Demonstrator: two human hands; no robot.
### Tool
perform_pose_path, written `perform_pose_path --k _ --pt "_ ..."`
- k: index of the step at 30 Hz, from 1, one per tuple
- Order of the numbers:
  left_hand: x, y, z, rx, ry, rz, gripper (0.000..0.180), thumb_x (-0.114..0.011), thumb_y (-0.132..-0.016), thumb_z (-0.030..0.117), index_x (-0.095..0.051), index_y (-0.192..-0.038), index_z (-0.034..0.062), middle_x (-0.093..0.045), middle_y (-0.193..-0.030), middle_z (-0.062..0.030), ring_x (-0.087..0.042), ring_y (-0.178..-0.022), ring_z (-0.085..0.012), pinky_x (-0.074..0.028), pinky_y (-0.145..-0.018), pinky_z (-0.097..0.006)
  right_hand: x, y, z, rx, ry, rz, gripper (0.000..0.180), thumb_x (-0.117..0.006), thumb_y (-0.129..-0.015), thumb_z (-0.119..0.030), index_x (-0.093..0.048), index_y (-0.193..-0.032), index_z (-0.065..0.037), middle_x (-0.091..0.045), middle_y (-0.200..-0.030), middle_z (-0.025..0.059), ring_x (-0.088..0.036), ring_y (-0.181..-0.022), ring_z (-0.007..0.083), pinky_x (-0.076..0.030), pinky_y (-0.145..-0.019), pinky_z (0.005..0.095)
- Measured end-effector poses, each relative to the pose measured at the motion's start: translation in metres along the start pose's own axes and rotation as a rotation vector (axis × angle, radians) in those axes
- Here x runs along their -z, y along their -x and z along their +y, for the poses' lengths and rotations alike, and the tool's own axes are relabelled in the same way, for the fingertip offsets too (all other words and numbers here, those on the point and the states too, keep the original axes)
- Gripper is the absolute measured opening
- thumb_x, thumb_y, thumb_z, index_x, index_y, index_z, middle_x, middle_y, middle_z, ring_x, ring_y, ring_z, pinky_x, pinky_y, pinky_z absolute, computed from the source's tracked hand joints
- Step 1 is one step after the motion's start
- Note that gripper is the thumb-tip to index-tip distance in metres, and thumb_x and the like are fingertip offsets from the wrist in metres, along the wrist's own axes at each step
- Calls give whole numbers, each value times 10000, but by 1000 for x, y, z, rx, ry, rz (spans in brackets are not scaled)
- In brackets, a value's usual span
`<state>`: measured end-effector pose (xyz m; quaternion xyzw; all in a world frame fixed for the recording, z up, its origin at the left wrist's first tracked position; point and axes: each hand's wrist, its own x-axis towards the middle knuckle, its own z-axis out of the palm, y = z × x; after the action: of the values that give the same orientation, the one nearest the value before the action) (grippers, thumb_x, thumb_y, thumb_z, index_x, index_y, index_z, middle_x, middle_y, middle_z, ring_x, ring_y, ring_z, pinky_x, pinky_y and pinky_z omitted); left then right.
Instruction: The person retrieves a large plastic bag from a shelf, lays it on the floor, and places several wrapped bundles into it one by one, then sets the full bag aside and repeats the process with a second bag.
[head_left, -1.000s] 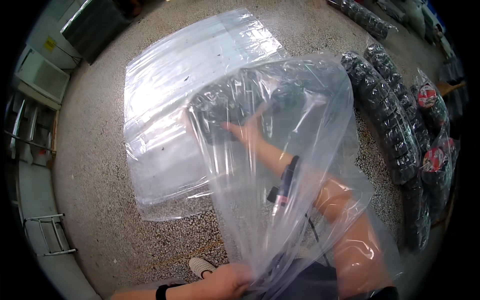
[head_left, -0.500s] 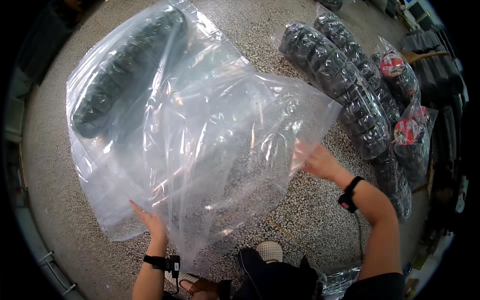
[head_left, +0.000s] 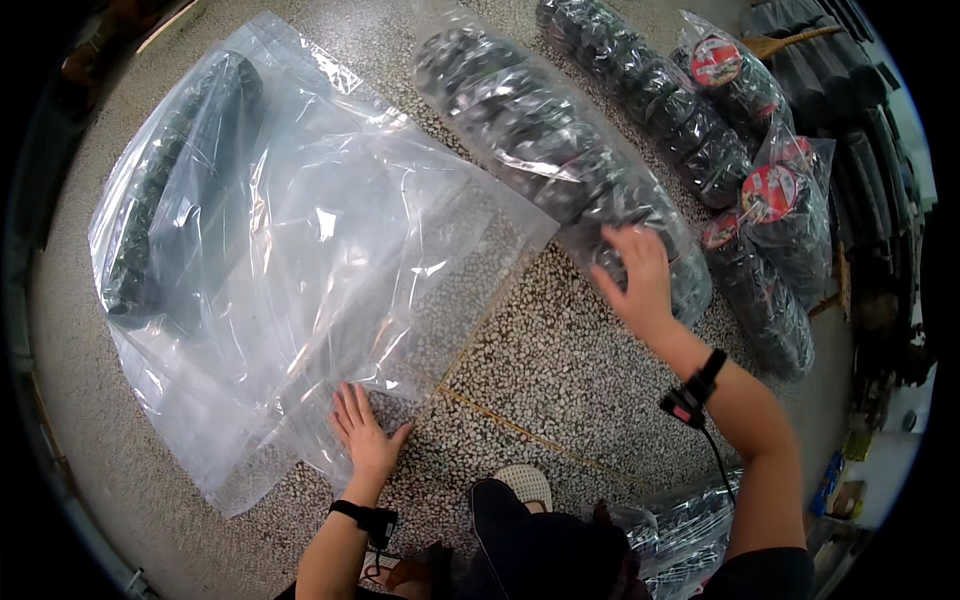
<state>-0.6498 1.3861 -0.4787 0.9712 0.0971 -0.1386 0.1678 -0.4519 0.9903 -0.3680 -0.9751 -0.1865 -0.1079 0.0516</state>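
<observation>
Left hand [head_left: 365, 435] flat with fingers spread on clear plastic bag [head_left: 330, 250], right hand [head_left: 635, 275] open, resting on bagged black rolls [head_left: 550, 150], speckled floor [head_left: 560, 370] beneath.

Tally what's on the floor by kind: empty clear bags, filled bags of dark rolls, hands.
Large clear plastic bags spread flat: 2, the top one under the left hand, the lower one holding one dark roll pack
Long filled packs of dark rolls: 4 clearly visible, the nearest touched by the right hand
Hands: 2
Total: 8, though packs at the right edge may be cut off.
</observation>
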Motion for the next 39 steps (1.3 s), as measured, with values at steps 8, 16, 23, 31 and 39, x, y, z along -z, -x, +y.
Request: perform_pose_path --k 8,16,23,31,39 --pt "27 -2 -11 -244 129 30 326 -579 -856 167 -611 -1180 186 -531 -1216 -87 -459 -1143 -307 -424 -927 -413 -18 -120 -15 -621 -188 -53 422 -561 -854 -448 -625 -969 -47 -627 -894 177 -593 -850 371 -456 -736 447" --pt "122 -20 21 192 1323 -615 423 -396 -992 346 -557 -1245 48 -311 -612 72 -304 -538 -41 -283 -494 -221 83 25 -60 -10 -483 234 274 -622 -857 -146 -475 -651 -43 -402 -560 79 -400 -473 195 -298 -460 325" --pt "233 -73 55 6 1692 -54 479 -380 -995 342 -441 -1331 6 -290 -553 84 -248 -449 -35 -200 -433 -195 72 147 -110 237 -363 -499 209 -669 -744 -228 -532 -639 -110 -580 -621 56 -572 -521 263 -461 -482 367" --pt "213 18 76 -805 732 103 317 -488 -938 238 -606 -1211 129 -675 -773 11 -426 -447 -86 -362 -409 -236 18 -42 -176 -211 -1137 -157 208 -626 -840 -190 -600 -733 -14 -531 -608 150 -486 -525 194 -386 -517 324" --pt "198 71 44 -700 590 99 492 -656 -825 280 -548 -1270 102 -568 -1021 -85 -573 -921 -222 -446 -750 -300 -96 -140 -254 -518 -1442 -103 494 -567 -892 -337 -433 -1245 -18 -564 -1015 109 -523 -895 193 -439 -759 343"
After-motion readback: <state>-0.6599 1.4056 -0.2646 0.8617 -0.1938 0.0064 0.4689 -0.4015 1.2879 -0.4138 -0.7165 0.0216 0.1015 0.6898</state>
